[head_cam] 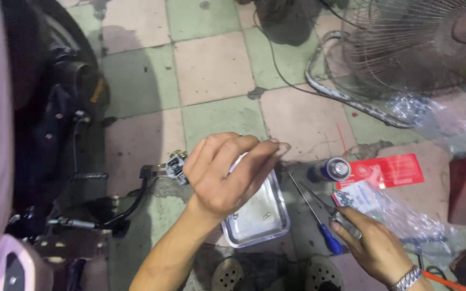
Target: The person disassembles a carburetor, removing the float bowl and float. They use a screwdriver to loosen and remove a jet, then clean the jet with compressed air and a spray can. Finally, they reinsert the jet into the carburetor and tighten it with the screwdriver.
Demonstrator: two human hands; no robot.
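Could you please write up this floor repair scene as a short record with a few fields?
Left hand: raised over the metal tray, fingers pinched together; whether they hold anything cannot be told.
Right hand: resting on pliers on the floor.
Beside it: blue-handled screwdriver, spray can, red card pack, clear plastic bag.
Left side: scooter.
Top right: floor fan.

A single head-worn camera looks steeply down, close over both hands, onto the checkered tile floor [211, 64] below.
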